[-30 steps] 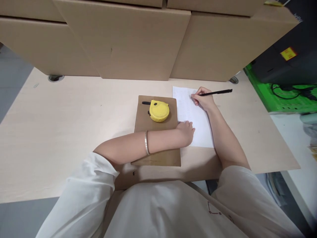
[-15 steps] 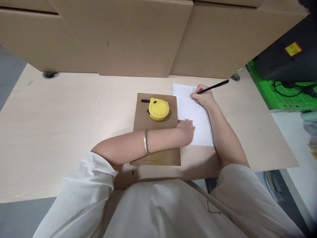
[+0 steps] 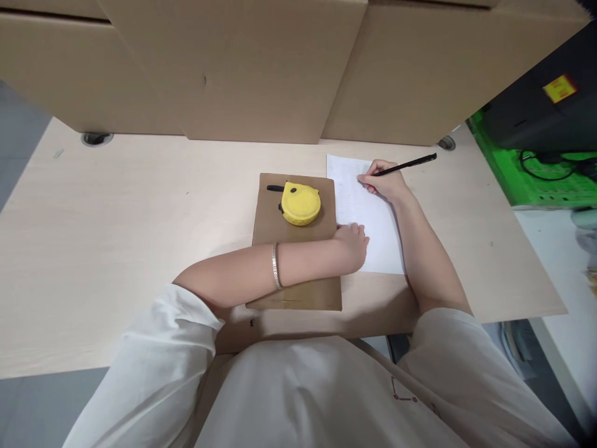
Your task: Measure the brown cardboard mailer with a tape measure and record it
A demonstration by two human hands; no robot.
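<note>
My right hand (image 3: 386, 180) is closed around a black pen (image 3: 410, 164) near the upper part of a white sheet of paper (image 3: 380, 230). The pen slants up to the right, and its tip is hidden by my fingers. Faint lines of print show on the sheet. Lower down, my left hand (image 3: 352, 247) rests on the paper's left edge, fingers laid over it. My left forearm crosses a brown cardboard piece (image 3: 298, 295) beside the sheet. On that cardboard lies a yellow tape measure (image 3: 301, 204) with a black strap.
Large cardboard boxes (image 3: 233, 74) stand along the back of the pale wooden table (image 3: 116, 236). To the right, a green crate (image 3: 527, 174) sits with a dark case (image 3: 536, 93) and black cables. Cable holes (image 3: 97, 139) are near the table's back corners.
The right hand and pen have shifted very slightly, the pen leaning a bit flatter. My left hand stays in place on the paper. The whole view has moved a little.
</note>
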